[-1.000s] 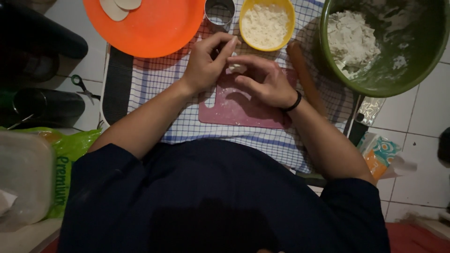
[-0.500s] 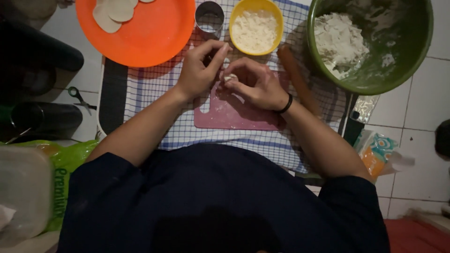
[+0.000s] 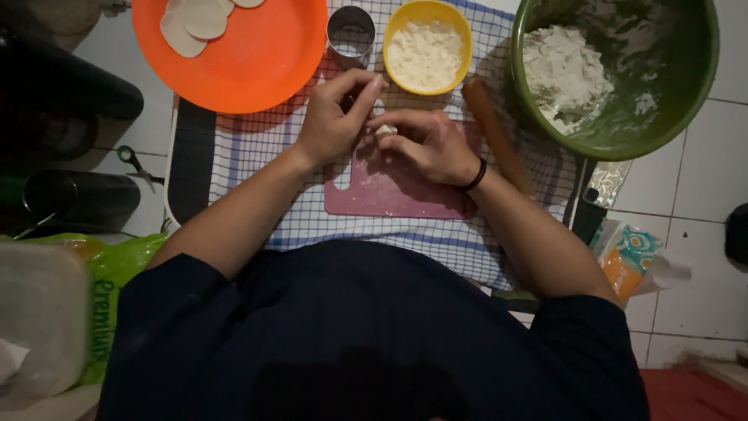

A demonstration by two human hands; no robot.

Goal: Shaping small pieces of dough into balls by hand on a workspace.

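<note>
Both of my hands meet over a pink cutting board [image 3: 389, 195] on a checked cloth [image 3: 257, 148]. My left hand [image 3: 333, 117] and my right hand [image 3: 425, 144] pinch a small pale piece of dough [image 3: 385, 129] between their fingertips. Most of the dough is hidden by my fingers. A wooden rolling pin [image 3: 499, 140] lies just right of my right hand, which wears a dark band at the wrist.
An orange plate [image 3: 257, 54] with round dough discs [image 3: 195, 19] sits at the top left. A metal ring cutter [image 3: 351, 35], a yellow bowl of flour [image 3: 427, 47] and a green bowl of dough [image 3: 623, 70] line the top. Scissors [image 3: 136, 165] lie at left.
The view has shifted slightly, so the bowls and plate sit lower in the picture. My hands stay together on the dough over the board, fingers working it.
</note>
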